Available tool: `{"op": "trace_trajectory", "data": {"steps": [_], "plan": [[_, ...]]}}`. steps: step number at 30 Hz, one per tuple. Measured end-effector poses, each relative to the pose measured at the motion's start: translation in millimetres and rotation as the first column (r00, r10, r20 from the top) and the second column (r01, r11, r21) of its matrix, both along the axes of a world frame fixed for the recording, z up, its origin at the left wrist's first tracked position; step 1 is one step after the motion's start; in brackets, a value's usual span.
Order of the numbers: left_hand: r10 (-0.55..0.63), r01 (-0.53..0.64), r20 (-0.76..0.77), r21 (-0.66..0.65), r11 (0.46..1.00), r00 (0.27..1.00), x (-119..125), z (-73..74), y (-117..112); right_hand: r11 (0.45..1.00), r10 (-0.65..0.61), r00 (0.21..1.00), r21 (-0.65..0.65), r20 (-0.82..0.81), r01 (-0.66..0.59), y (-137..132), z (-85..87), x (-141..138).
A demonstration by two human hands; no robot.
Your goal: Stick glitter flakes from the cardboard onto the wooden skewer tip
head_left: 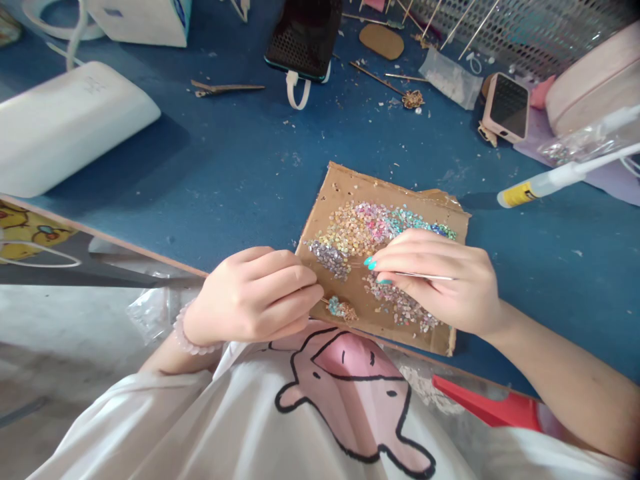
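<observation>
Left hand (pixel 263 293): fingers closed, apparently pinching the stem of the ornament (pixel 340 308), likely so its head sits exposed over the cardboard (pixel 345 179) near its front edge. Right hand (pixel 440 280): fingers pinched on thin metal tool (pixel 425 275), probably for fine control. Chips (pixel 347 230) in colour patches, presumably easier picking. Tabletop (pixel 225 167) supports cardboard.

It's bright enough over the counter (pixel 225 147), with a soft shadow lying at four o'clock of the white device (pixel 80 127). The sequins (pixel 360 223) glint in specks. The far corner at two o'clock darkens; the floor (pixel 65 373) at eight looks blurry.
</observation>
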State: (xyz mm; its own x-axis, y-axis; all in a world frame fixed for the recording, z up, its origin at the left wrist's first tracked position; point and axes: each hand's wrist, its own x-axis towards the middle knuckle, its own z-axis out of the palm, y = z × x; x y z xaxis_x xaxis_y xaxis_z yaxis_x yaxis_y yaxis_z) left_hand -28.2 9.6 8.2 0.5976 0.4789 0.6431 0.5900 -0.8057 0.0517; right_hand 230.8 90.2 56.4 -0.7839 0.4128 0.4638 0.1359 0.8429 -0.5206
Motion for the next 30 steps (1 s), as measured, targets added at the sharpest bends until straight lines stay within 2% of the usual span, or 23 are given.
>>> {"op": "trace_trajectory", "data": {"steps": [3,8,10,24,30], "plan": [[-0.002,0.002,0.002,-0.001,1.000,1.000,0.5,-0.6,0.3,1.000,-0.001,1.000,0.006,-0.004,0.001,0.1,1.4,-2.5],[0.012,-0.012,-0.002,0.001,1.000,1.000,1.8,0.1,0.1,0.990,-0.134,0.991,0.034,-0.012,0.134,1.3,-0.2,-7.6],[0.020,-0.020,-0.004,0.003,1.000,1.000,2.0,0.9,0.0,0.988,-0.151,0.988,0.036,-0.007,0.151,1.8,-1.3,-9.1],[0.018,-0.017,-0.015,0.007,1.000,1.000,2.1,3.7,1.1,0.990,-0.137,0.991,0.047,0.008,0.137,-0.8,-3.2,-10.4],[0.020,-0.019,-0.019,0.007,1.000,1.000,1.9,3.7,0.4,0.999,-0.038,0.999,0.000,-0.029,0.038,-3.2,-1.3,-11.0]]}}
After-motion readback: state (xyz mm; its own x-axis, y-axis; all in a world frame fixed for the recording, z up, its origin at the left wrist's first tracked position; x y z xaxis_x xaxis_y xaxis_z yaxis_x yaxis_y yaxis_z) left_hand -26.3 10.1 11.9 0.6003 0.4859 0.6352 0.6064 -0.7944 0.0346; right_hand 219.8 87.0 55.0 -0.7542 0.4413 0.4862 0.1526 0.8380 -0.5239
